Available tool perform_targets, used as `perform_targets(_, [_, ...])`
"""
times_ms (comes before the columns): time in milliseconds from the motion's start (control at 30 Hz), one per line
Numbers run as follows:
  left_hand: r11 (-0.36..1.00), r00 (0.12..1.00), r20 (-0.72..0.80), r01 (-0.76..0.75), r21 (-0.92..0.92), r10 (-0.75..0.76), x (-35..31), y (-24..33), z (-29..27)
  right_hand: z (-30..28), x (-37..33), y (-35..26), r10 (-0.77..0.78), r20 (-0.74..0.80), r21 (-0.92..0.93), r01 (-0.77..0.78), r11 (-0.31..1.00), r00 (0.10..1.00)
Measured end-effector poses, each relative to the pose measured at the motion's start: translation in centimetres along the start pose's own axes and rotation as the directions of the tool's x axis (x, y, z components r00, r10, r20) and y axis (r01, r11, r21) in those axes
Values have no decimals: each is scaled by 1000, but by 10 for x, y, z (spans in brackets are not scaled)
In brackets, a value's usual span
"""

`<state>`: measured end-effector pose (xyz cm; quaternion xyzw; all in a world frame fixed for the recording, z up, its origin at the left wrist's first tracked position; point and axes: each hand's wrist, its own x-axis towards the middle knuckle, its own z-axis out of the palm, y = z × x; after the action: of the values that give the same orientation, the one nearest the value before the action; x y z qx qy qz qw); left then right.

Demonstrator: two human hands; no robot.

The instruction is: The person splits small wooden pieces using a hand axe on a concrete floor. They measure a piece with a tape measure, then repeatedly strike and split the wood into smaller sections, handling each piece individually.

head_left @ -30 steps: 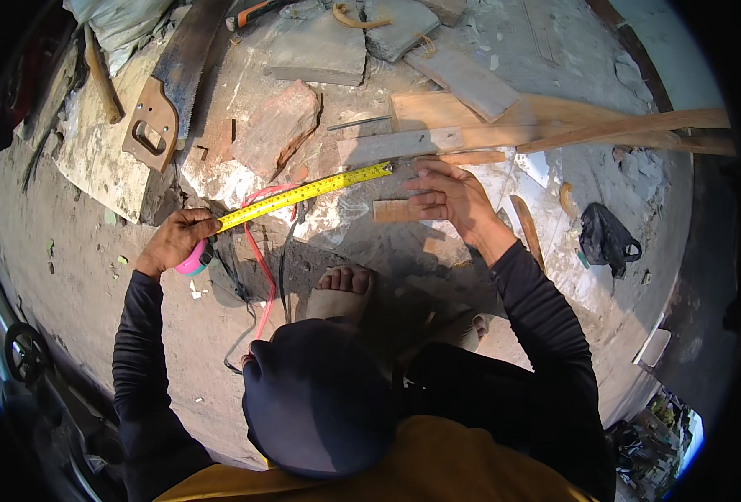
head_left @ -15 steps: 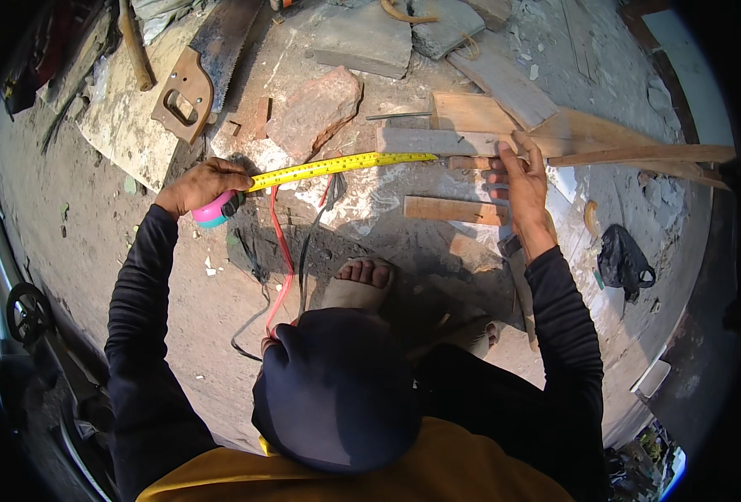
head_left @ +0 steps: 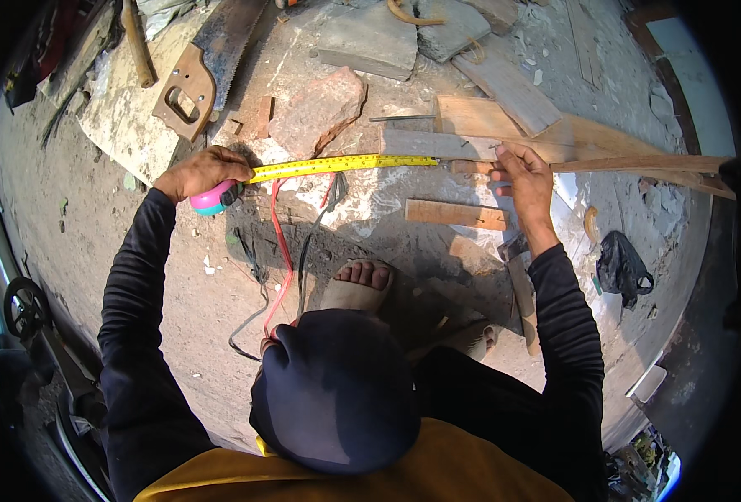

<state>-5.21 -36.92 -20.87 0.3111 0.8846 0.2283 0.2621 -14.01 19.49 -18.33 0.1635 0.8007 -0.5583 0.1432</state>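
Pink, yellow-bladed tape measure (head_left: pixel 303 169) fills gripping left fingers (head_left: pixel 228 161), right fingers' (head_left: pixel 523 159) hold unclear.

The wide fisheye head view looks steeply down from above and behind the left grip (head_left: pixel 203 171) and right grip (head_left: pixel 528 184), near enough that both sleeves (head_left: pixel 567 314) enter from below, and faces the ground (head_left: pixel 211 351) around them.

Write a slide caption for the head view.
Left hand holds a pink and teal tape measure, its long yellow blade extended rightward.
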Motion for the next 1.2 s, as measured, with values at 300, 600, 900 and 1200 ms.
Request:
perform_targets(300, [974,990,87,129,-185,-114,0,-4,-3,11,-4,-10,-40,29,-68,42,997,999])
perform_targets(600, [999,998,56,-41,-4,41,0,-4,-6,13,-7,-19,-297,57,-324,299,898,953])
perform_targets(900, [1000,997,72,-8,18,7,1,-4,-4,-7,-7,-36,-537,433,-619,672,406,724])
perform_targets(1200, [996,996,14,-85,3,85,2,-11,-1,-5,-2,-45,-467,488,-623,669,405,737])
